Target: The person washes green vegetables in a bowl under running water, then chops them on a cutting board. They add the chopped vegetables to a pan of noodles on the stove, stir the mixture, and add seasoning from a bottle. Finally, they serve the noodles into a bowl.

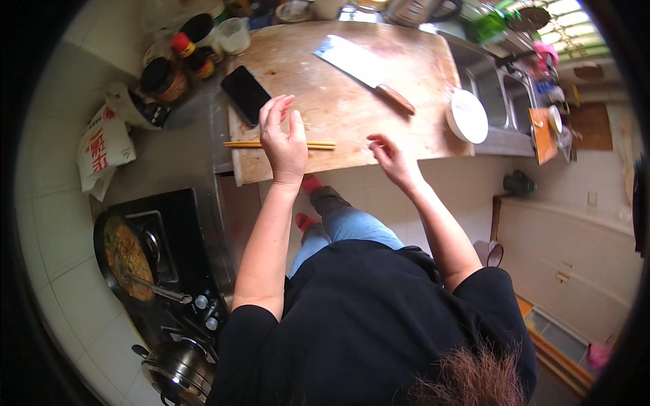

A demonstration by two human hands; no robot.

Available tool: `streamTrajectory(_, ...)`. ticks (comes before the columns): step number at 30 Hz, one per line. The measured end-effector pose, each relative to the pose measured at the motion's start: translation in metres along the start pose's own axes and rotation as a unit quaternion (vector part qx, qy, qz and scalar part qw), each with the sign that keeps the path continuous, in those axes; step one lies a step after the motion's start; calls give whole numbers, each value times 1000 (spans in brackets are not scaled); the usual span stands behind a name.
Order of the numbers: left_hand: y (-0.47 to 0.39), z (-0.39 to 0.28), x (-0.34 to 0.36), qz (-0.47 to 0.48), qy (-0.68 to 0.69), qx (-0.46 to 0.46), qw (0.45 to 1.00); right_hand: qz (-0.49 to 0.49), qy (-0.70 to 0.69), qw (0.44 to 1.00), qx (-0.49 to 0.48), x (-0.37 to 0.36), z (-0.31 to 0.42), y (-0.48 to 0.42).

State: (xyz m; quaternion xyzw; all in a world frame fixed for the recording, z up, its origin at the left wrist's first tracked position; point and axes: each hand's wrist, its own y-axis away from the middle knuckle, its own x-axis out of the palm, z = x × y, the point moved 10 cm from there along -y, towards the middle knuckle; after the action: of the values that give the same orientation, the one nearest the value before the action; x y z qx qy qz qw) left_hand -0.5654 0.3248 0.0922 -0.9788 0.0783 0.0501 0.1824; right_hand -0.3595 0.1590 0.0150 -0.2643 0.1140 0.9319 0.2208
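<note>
My left hand [282, 144] is raised over the left part of a large wooden cutting board [325, 119], thumb apart from the fingers, with nothing visible in it. Beneath it a pair of wooden chopsticks [320, 146] lies across the board, partly covered by the hand. Just beyond the fingers, a black smartphone [247, 95] rests on the board's left edge. My right hand [398, 163] hovers by the front edge, its fingers loosely curled and no object seen in them. Farther back lies a cleaver [355, 63] with a wooden handle. A white bowl [467, 116] stands at the board's right edge.
At the left, a wok [127, 259] with cooked food and a metal utensil [157, 289] sits on a gas stove [177, 218], near a steel pot [183, 370]. Jars and a red-capped bottle [195, 56] crowd the back left corner. A steel sink [482, 86] adjoins the board's right side.
</note>
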Motion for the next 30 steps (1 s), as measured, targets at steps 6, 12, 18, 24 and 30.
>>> streamTrajectory(6, 46, -31, 93, 118, 32, -17, 992, -153, -187, 955, 170, -139, -105, 57)
streamTrajectory(12, 101, 7, 219, 263, -5, -176, 949, -162, -250, 938, 178, -217, -165, 44)
streamTrajectory(18, 199, 53, 352, 268, 110, -479, 829, -67, -266, 945, 180, -281, -219, 34)
streamTrajectory(24, 204, 49, 401, 260, 51, -488, 832, -43, -199, 953, 224, -351, -275, 29)
streamTrajectory(30, 190, 35, 424, 240, 19, -511, 825, -46, -268, 938, 217, -374, -300, 9)
